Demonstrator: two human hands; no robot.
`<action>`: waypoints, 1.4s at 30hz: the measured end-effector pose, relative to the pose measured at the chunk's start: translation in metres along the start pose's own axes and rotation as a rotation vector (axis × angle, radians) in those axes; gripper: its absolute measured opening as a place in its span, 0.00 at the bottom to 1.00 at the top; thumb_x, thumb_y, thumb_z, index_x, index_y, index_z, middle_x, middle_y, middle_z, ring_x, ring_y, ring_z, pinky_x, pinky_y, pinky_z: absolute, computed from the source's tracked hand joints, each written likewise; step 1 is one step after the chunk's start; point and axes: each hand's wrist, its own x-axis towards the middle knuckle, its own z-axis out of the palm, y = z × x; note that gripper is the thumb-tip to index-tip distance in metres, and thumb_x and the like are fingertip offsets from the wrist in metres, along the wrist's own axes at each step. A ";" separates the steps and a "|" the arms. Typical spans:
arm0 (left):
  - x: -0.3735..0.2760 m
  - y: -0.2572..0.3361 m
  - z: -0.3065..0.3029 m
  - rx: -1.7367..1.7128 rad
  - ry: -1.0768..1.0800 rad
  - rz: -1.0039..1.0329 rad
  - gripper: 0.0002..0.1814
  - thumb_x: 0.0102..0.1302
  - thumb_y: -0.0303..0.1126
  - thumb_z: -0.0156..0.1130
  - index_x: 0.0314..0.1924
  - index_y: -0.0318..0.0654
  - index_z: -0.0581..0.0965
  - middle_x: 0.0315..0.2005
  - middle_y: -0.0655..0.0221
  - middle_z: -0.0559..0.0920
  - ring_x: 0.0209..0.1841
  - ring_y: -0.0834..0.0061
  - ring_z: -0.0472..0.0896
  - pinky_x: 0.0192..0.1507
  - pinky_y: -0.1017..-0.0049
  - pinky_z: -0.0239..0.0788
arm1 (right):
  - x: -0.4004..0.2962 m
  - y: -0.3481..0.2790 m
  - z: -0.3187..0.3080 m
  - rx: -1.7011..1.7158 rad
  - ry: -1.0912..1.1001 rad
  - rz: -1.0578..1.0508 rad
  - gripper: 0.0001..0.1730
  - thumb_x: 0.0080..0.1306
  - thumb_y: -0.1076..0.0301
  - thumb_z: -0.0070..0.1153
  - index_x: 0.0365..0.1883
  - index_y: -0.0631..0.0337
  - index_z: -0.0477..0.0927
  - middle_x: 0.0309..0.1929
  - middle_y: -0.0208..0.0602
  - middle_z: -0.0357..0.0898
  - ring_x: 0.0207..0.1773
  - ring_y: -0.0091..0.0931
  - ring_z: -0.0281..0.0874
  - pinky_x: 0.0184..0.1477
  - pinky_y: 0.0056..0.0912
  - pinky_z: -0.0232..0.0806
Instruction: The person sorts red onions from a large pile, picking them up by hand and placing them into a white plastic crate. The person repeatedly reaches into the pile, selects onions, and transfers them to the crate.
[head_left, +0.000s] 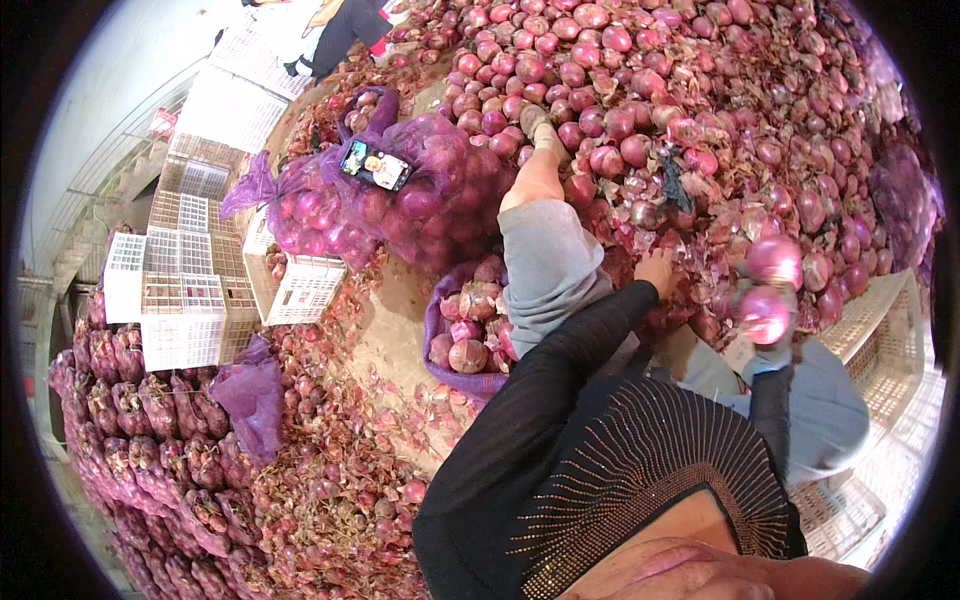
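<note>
Two large red onions (765, 315) are in my right hand (780, 352), held up on the right above the heap; the hand is gloved in grey and blurred. My left hand (658, 271) looks bare and reaches down to the loose skins and onions in front of my lap; whether it grips anything I cannot tell. A big heap of red onions (600, 97) spreads before me, with papery skins among them. Beside my left leg stands an open purple mesh sack (433, 337) with onions inside.
Filled purple mesh sacks (442, 202) lie ahead on the left, a smartphone (375, 165) on top. White plastic crates (184, 300) are stacked at the left, above rows of filled sacks (150, 450). Another crate (892, 345) is at the right. A person (345, 37) is at the top.
</note>
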 end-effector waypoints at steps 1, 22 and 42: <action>-0.003 0.004 -0.002 0.007 0.024 -0.017 0.31 0.63 0.52 0.62 0.56 0.33 0.71 0.53 0.51 0.72 0.58 0.47 0.69 0.54 0.54 0.68 | 0.001 0.000 -0.018 -0.019 0.137 -0.073 0.32 0.69 0.51 0.49 0.61 0.68 0.67 0.50 0.56 0.78 0.50 0.43 0.79 0.49 0.50 0.73; 0.057 -0.008 0.047 0.138 -0.151 -0.242 0.43 0.53 0.56 0.69 0.63 0.41 0.66 0.65 0.41 0.61 0.62 0.38 0.64 0.55 0.48 0.65 | 0.115 0.064 -0.076 0.626 -0.469 -0.069 0.30 0.71 0.62 0.49 0.69 0.59 0.62 0.62 0.41 0.71 0.58 0.31 0.73 0.55 0.29 0.67; 0.019 0.059 -0.025 -0.930 -0.260 -0.033 0.44 0.63 0.59 0.62 0.69 0.37 0.60 0.62 0.47 0.71 0.63 0.57 0.71 0.62 0.65 0.62 | 0.062 0.071 0.010 -0.307 -0.130 -0.153 0.21 0.71 0.74 0.43 0.62 0.62 0.71 0.58 0.40 0.74 0.59 0.26 0.71 0.49 0.27 0.69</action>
